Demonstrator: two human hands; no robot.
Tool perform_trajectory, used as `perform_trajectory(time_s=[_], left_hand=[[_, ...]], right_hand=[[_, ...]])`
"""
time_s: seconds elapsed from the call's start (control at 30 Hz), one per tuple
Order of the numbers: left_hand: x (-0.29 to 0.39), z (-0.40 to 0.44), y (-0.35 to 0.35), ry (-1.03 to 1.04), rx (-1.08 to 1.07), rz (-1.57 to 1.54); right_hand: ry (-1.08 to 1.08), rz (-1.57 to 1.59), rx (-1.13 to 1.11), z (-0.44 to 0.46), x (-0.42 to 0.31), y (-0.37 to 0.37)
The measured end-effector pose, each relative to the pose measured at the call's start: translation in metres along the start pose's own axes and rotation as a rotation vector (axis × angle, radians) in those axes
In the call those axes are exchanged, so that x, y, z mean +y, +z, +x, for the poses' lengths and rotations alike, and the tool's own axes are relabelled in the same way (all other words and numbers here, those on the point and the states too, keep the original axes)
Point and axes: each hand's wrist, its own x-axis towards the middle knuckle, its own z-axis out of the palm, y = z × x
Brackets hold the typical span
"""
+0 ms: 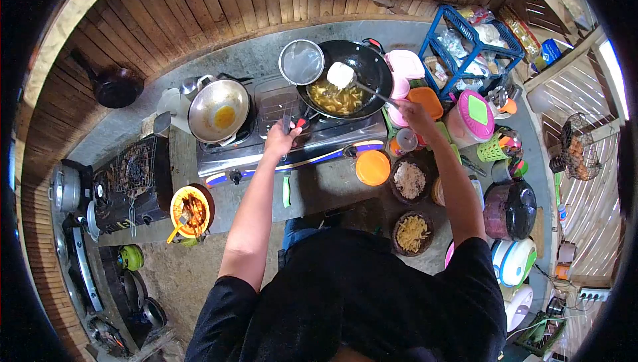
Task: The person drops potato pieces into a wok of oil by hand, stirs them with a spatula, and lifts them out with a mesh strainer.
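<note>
My left hand [282, 140] is closed round the handle of a round mesh strainer [301, 62], held over the left rim of a black wok [373, 70]. Yellowish pieces [337, 99] lie in oil at the near side of that wok. In my right hand [415, 116] is the long handle of a spatula [341, 76], its pale, shiny head above the food. The wok stands on the right side of a gas stove [299, 153]. Part of its handle shows near my left hand.
Left on the stove is a silver pan [211, 106] with some oil. An orange bowl of red sauce [190, 213] sits at the counter's left. Near my right arm are an orange lid [373, 168], bowls of pale food [410, 181] and yellow strips [413, 233], and a pink-lidded container [470, 117].
</note>
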Motion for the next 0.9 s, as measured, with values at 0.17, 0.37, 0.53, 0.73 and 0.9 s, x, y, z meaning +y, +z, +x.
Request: perform_trajectory(time_s=[0.17, 0.37, 0.53, 0.73, 0.9], left_hand=[[0.004, -0.003, -0.002, 0.014, 0.012, -0.024], [-0.002, 0.002, -0.002, 0.036, -0.001, -0.018], [-0.006, 0.005, 0.0, 0.058, 0.002, -0.024], [-0.01, 0.009, 0.0, 0.054, -0.005, -0.019], [-0.002, 0.004, -0.002, 0.021, -0.001, 0.005]], right_hand=[[-0.015, -0.489, 0.275, 0.003, 0.008, -0.001], [0.034, -0.609, 0.191, -0.004, 0.017, -0.005], [0.223, -0.226, -0.008, -0.012, -0.015, -0.002], [0.148, -0.067, -0.066, -0.008, -0.005, 0.012], [-0.319, -0.401, 0.307, 0.008, 0.018, 0.015]])
